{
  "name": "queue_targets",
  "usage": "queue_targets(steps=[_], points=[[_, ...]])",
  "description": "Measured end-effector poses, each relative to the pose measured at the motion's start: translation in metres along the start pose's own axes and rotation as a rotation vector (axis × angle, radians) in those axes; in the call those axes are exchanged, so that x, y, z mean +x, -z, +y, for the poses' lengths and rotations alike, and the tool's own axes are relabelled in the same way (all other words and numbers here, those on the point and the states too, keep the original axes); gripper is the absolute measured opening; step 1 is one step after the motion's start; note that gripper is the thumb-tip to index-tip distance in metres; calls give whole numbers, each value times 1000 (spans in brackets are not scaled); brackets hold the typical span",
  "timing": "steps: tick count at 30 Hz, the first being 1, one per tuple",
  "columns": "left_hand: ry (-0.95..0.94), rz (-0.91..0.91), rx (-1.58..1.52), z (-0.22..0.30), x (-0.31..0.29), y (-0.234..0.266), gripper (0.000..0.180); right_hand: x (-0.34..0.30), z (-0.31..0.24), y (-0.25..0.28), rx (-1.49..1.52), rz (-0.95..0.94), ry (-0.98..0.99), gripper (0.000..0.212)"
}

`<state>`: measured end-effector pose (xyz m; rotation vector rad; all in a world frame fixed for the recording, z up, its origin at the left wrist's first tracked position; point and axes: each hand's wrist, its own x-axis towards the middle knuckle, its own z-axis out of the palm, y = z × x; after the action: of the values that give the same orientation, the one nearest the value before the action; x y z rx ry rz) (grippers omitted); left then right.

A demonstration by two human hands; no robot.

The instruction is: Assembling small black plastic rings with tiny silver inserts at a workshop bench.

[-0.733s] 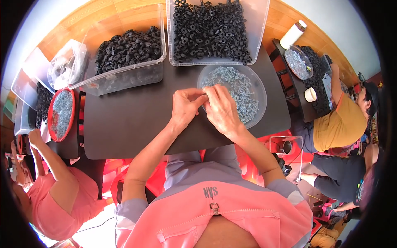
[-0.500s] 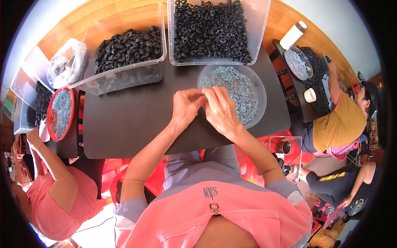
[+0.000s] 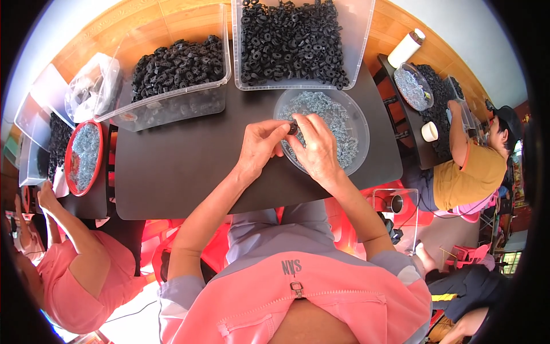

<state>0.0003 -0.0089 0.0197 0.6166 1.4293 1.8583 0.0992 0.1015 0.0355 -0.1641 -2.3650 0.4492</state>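
Observation:
My left hand (image 3: 259, 148) pinches a small black plastic part (image 3: 293, 127) between thumb and fingertips. The fingers of my right hand (image 3: 318, 150) close on the same part from the other side. Both hands meet over the near-left rim of a round clear bowl (image 3: 364, 135), which holds many small springy metallic coils (image 3: 344, 137). Finer detail of the part is hidden by the fingers.
Behind the bowl stands a clear bin (image 3: 362, 34) of black plastic parts (image 3: 289, 46). Another clear bin (image 3: 172, 112) of black pieces is at the far left of the dark table (image 3: 172, 172). Co-workers sit at side tables left and right; a red basin (image 3: 70, 172) is at left.
My hands have parted slightly and turned, bringing the black part into view between the fingertips. The co-worker at right has moved an arm, and the person at lower right has shifted downward.

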Motion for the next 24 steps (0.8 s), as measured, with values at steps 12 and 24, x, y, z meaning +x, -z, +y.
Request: queue_targets(steps=[12, 24], points=[[31, -8, 105, -8, 0, 3, 15, -4, 0, 3, -156, -96, 91, 43], [7, -35, 114, -3, -1, 1, 16, -9, -4, 16, -102, -79, -40, 48]])
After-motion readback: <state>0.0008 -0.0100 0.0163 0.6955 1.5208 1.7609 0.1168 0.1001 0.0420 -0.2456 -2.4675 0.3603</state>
